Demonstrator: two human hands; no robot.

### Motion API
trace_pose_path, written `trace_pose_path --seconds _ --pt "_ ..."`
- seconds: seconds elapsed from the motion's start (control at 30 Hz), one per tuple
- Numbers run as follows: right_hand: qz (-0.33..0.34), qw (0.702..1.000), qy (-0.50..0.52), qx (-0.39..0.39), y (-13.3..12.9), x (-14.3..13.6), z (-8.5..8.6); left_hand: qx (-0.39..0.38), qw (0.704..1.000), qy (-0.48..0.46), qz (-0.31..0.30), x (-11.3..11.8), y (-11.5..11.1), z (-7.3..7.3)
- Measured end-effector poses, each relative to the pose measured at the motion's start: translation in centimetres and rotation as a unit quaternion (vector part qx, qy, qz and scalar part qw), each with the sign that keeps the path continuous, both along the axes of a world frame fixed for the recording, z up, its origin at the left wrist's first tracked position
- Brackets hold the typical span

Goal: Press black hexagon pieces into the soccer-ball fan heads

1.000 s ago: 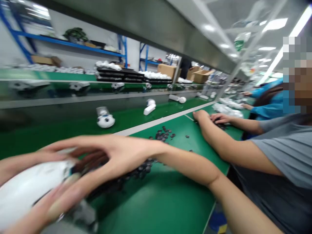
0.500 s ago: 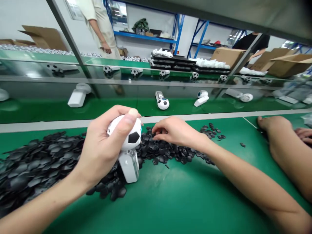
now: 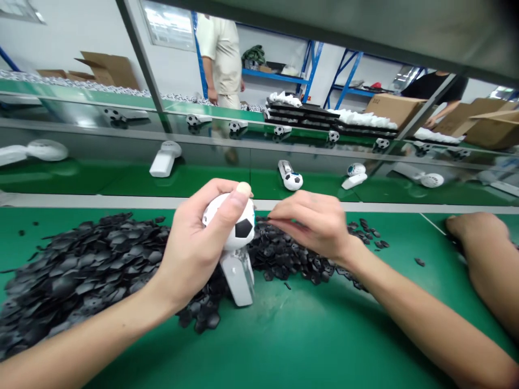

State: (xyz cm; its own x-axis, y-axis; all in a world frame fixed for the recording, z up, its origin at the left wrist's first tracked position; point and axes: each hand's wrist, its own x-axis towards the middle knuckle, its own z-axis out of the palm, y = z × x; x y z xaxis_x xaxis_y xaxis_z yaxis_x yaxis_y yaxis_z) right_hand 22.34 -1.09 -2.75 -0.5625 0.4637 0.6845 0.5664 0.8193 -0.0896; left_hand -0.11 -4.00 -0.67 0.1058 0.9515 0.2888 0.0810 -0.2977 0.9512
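My left hand (image 3: pixel 198 243) is closed around the round head of a white handheld fan (image 3: pixel 239 278), patterned like a football with black pentagon patches. The thumb lies across the top, and the fan's white handle points down. Just right of the fan head, my right hand (image 3: pixel 310 224) is pinched shut on a small black plastic piece (image 3: pixel 263 219), of which only a dark edge shows at the fingertips. Underneath and behind both hands spreads a heap of black plastic pieces (image 3: pixel 93 265), larger on the left, with smaller pieces (image 3: pixel 295 251) to the right.
Beyond a pale rail (image 3: pixel 121 201), a green conveyor belt (image 3: pixel 227 183) carries several football-headed fans (image 3: pixel 292 181). Another person's arm (image 3: pixel 482 243) rests on the green table at right. Farther back are two people, cardboard boxes (image 3: pixel 393 113), stacked black trays (image 3: pixel 304 113) and blue shelves (image 3: pixel 275 74).
The view has shifted, so the scene sits farther right. My right hand has turned and its fingers have pinched together close to the fan head. My left hand keeps its hold on the fan.
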Motion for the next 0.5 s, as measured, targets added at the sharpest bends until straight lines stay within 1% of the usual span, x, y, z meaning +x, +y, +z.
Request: trace_pose_path --seconds 0.03,0.07,0.1,0.13,0.23,0.3,0.4,0.5 --pt "0.026 0.995 0.021 0.098 -0.6 0.2 0.6 -0.007 1.000 -0.017 -0.002 0.1 -0.1 -0.1" --pt "0.048 0.983 0.027 0.176 -1.2 0.4 1.3 -0.012 1.000 -0.027 -0.005 0.2 -0.2 -0.3" --pt "0.060 0.973 0.018 0.222 -1.9 0.5 1.9 -0.015 0.999 -0.030 -0.008 0.3 -0.3 -0.3" --pt "0.062 0.970 -0.002 0.236 -2.7 0.6 2.6 -0.013 0.999 -0.030 -0.012 0.4 -0.5 -0.4" --pt "0.055 0.971 -0.052 0.227 -4.6 0.7 4.1 0.000 1.000 -0.009 -0.021 0.7 -0.8 -0.5" --pt "0.058 0.970 -0.052 0.228 -5.2 0.7 4.7 0.007 1.000 0.006 -0.028 0.7 -1.0 -0.3" --pt "0.069 0.974 -0.037 0.214 -5.0 0.7 4.7 0.010 0.999 0.033 -0.029 0.5 -0.9 0.1" --pt "0.083 0.974 0.015 0.210 -3.9 0.5 4.2 0.039 0.997 0.063 -0.023 0.2 -0.5 0.2"
